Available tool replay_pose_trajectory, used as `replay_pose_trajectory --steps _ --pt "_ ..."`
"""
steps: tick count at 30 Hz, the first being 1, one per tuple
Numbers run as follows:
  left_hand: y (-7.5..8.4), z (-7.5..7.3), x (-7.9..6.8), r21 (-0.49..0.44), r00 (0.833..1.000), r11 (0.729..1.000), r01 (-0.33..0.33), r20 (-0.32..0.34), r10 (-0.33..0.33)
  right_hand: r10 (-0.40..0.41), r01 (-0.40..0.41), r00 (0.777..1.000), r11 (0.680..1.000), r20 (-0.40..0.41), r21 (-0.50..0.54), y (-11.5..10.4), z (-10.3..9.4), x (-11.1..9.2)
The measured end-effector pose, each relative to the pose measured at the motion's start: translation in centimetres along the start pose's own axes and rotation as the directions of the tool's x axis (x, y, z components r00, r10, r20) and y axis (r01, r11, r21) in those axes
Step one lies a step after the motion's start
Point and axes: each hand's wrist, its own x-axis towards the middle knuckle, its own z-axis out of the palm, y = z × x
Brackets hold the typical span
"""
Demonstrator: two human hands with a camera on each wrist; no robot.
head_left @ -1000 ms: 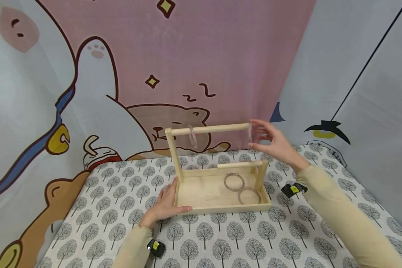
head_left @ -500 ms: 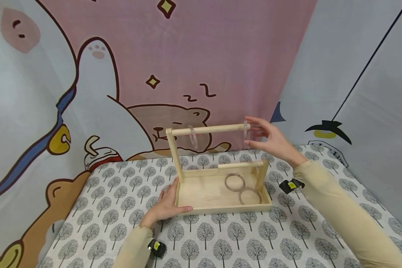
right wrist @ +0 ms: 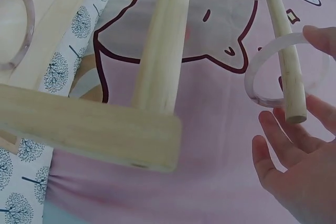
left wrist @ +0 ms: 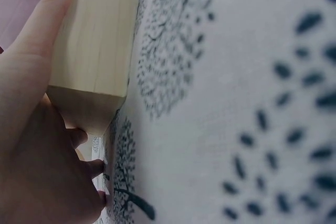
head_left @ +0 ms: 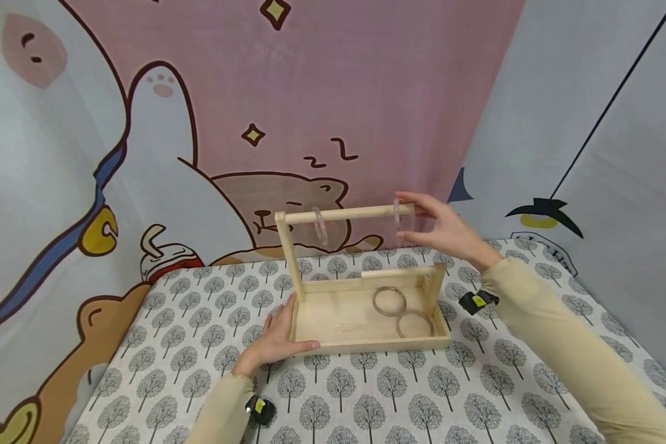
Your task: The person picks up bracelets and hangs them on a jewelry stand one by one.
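Observation:
A pale wooden bangle stand (head_left: 333, 317) has a shallow tray base and two rods. Its left end is in the grip of my left hand (head_left: 272, 340), thumb along the front wall (left wrist: 97, 35) and fingers round the corner. At the upper rod (head_left: 361, 213), my right hand (head_left: 446, 229) pinches a translucent bangle (head_left: 396, 213) between thumb and fingers. The rod's free end passes through this bangle, as the right wrist view shows with the bangle (right wrist: 254, 77) around the rod. Further left on that rod hangs another translucent bangle (head_left: 320, 227).
Two bangles lie in the tray's right part, one bangle (head_left: 375, 308) partly overlapping the other bangle (head_left: 414, 312). The shorter lower rod (head_left: 396, 272) juts left from the right post (head_left: 434, 288). A tree-print cloth (head_left: 338, 388) covers the table, and a cartoon curtain (head_left: 394, 111) hangs behind.
My right hand has moved left, carrying the pinched bangle from the upper rod's free end a short way along it. My left hand keeps its place on the stand.

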Motion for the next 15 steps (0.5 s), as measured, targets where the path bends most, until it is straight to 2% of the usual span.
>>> replay_pose_trajectory --steps 5,15 --pt "0.1 0.0 0.0 0.005 1.000 1.000 -0.006 -0.003 0.006 0.021 -0.020 0.999 0.999 0.025 -0.043 -0.3 0.1 0.2" --pt "0.0 0.1 0.0 0.020 1.000 1.000 0.016 0.006 -0.016 -0.037 0.046 0.997 0.990 0.071 -0.130 -1.1 0.3 1.0"
